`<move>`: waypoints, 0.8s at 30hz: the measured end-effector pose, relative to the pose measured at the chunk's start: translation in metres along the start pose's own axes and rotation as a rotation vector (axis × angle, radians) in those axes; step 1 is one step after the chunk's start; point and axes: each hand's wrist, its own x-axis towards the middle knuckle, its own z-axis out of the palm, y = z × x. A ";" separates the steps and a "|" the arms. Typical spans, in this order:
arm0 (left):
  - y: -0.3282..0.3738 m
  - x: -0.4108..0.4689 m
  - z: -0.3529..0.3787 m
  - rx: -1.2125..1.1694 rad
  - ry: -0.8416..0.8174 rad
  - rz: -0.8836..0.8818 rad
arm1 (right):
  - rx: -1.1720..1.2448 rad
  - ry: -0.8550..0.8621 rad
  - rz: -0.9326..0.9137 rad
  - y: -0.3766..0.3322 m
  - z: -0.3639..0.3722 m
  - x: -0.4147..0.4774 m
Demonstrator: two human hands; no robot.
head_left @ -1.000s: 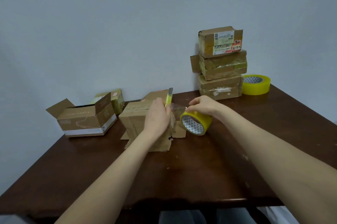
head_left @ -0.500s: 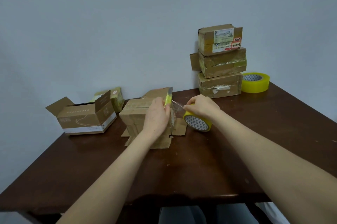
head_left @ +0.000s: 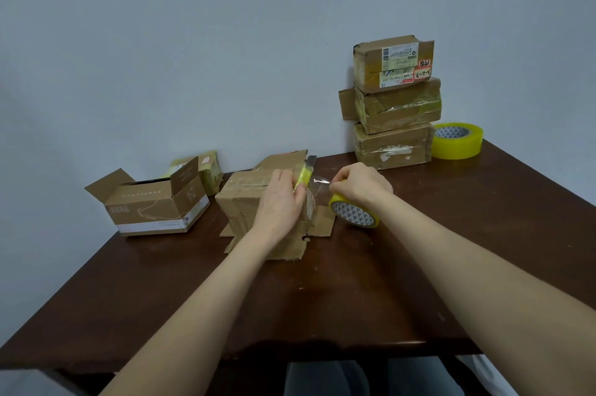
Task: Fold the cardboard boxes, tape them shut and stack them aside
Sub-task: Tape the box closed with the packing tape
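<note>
A dark wooden table is standing against a pale wall. The left hand is gripping a yellow utility knife against the cardboard box mid-table; the right hand is pinching clear tape stretched from the tape roll. Three taped boxes are sitting stacked behind.

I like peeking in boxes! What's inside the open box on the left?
The open box shows only a dark gap under its raised flaps. Its front wall hides the inside, so I cannot tell. A small yellowish box stands behind it.
</note>
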 end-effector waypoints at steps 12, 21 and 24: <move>0.009 0.008 -0.011 0.088 -0.079 0.056 | -0.053 0.228 0.059 -0.001 0.003 -0.011; 0.023 0.001 -0.011 0.295 -0.041 0.051 | -0.049 0.236 0.068 -0.001 0.005 -0.014; 0.029 0.002 -0.010 0.345 -0.044 0.039 | -0.054 0.237 0.067 -0.001 0.007 -0.015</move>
